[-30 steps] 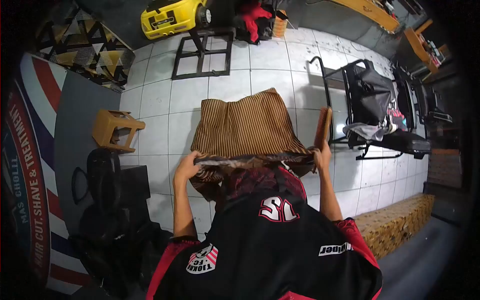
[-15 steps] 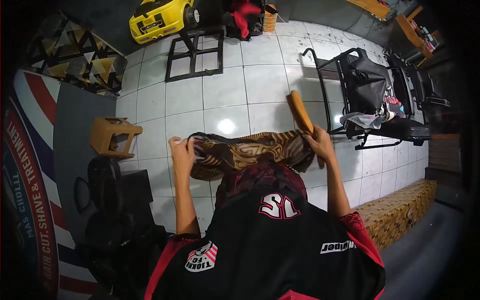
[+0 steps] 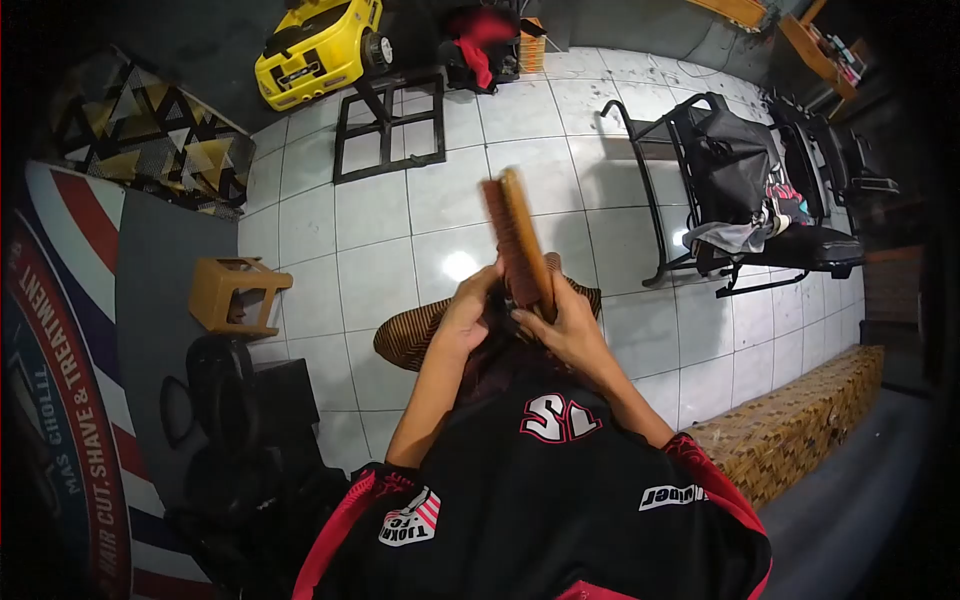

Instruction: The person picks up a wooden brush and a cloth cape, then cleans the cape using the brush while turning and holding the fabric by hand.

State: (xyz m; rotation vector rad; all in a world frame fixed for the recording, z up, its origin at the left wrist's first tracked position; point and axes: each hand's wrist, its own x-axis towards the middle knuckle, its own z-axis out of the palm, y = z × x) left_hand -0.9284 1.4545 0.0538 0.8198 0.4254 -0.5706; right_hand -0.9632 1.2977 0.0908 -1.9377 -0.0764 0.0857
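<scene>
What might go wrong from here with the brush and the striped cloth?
The brush sticks up out of the right hand, so a loose grip could drop it onto the tiled floor. Its bristles face the side where the left hand is, and might scrape it. The striped cloth shows on both sides below the hands, so it may slide.

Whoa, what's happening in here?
Someone is holding a wooden brush in their right hand, with its reddish-brown bristles facing left. Their left hand is close beside the bristles; I can't tell whether it's gripping anything. A striped cloth shows below their hands, and a tan stool stands off to the left.
</scene>
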